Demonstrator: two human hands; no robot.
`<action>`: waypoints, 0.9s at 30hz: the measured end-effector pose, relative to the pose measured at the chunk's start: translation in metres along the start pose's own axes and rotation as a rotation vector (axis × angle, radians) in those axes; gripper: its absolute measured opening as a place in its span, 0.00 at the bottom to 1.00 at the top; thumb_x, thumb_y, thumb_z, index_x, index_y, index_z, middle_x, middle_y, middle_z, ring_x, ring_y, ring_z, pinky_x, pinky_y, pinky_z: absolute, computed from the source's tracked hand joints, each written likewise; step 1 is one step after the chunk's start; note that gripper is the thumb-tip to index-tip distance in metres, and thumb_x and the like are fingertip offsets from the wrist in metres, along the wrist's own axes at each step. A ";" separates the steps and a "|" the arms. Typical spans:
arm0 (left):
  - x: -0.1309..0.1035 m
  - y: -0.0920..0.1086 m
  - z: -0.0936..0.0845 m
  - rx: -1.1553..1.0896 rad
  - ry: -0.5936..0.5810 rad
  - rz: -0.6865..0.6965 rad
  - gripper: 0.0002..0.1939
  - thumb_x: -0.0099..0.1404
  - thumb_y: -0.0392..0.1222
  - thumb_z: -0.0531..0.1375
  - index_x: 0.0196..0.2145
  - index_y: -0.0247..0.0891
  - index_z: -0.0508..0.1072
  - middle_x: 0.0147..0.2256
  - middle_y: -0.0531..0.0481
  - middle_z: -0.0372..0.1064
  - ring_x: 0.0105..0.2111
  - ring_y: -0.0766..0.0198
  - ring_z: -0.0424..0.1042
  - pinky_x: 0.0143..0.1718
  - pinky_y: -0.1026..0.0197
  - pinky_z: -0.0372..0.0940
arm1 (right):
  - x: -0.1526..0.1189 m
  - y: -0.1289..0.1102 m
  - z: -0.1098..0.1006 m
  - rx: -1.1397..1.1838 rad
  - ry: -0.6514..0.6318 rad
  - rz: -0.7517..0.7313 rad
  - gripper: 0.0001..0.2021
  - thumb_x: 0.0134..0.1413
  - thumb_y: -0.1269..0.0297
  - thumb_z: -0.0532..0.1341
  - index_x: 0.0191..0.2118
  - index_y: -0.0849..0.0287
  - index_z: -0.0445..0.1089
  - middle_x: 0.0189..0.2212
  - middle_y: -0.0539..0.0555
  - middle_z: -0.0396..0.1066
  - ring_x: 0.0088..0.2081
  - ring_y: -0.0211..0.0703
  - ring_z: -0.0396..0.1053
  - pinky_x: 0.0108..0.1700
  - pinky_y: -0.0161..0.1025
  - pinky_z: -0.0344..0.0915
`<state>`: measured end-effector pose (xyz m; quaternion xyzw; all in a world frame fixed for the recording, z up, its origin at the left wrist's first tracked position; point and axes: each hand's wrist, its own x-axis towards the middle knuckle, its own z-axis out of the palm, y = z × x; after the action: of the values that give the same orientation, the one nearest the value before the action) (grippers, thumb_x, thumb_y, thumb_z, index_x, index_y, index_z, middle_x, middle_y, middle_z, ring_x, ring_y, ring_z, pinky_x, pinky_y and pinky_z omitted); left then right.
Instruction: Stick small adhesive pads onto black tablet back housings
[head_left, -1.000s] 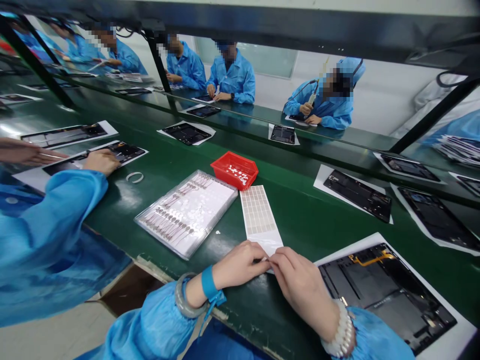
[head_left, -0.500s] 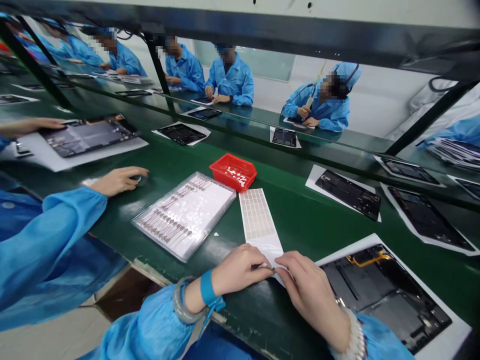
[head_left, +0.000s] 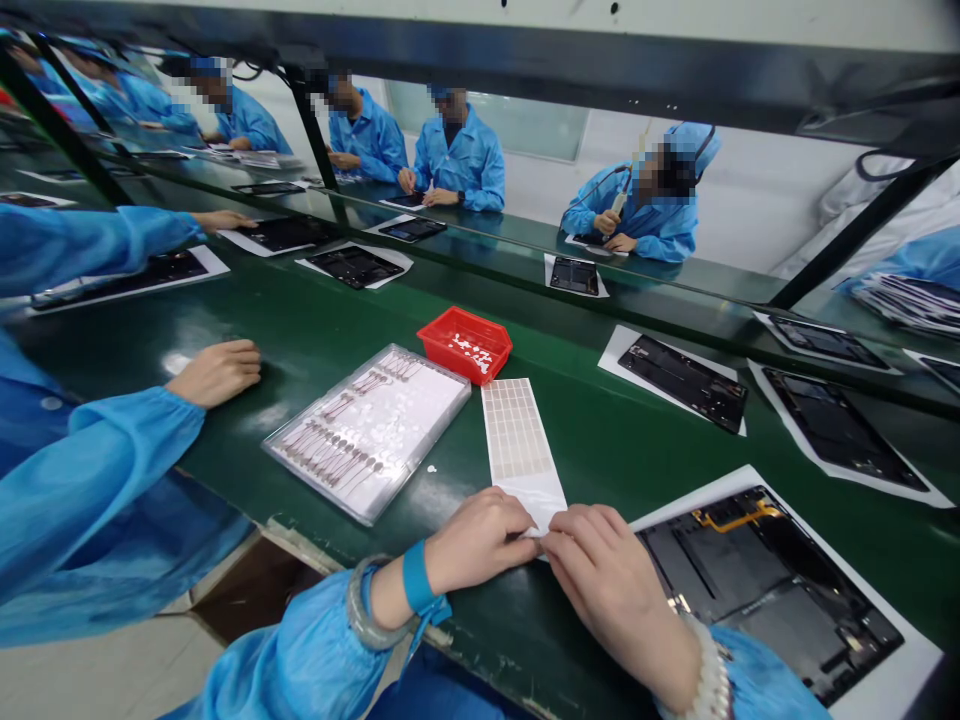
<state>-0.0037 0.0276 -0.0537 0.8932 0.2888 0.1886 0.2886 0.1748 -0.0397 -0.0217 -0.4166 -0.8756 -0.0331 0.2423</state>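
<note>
My left hand (head_left: 476,540) is pinched closed at the near end of a white sheet with rows of beige stickers (head_left: 517,430). Opposite it, my right hand (head_left: 611,580) has its fingers closed at the same spot, fingertips nearly touching the left ones. Whatever small piece lies between the fingertips is hidden. Left of the sheet lies a clear tray (head_left: 371,425) with wired round parts and white bits. A red bin (head_left: 466,343) with small white pieces stands beyond the sheet. An open device housing (head_left: 772,590) rests on white paper beside my right hand.
A co-worker's hand (head_left: 217,373) rests on the green table (head_left: 300,310) at left; their other hand (head_left: 225,221) touches a housing on paper. More housings (head_left: 682,380) lie along the far side, right and left. Several people in blue work across the line, beyond a dark post (head_left: 862,235).
My right hand's fingers have curled in closer to my left fingertips. The co-worker's far hand has moved to a housing farther back, and housings at the right have shifted slightly left.
</note>
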 end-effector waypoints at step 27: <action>0.031 0.082 0.015 0.251 -0.159 0.353 0.12 0.65 0.31 0.50 0.43 0.39 0.70 0.43 0.48 0.70 0.44 0.58 0.69 0.46 0.57 0.64 | -0.122 0.062 -0.056 0.375 -0.142 1.001 0.10 0.55 0.61 0.56 0.24 0.55 0.67 0.35 0.54 0.69 0.44 0.48 0.62 0.51 0.47 0.58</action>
<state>0.0608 -0.0137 -0.0091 0.9708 0.1253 0.1277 0.1597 0.3088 -0.1015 -0.0363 -0.7336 -0.5752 0.2717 0.2391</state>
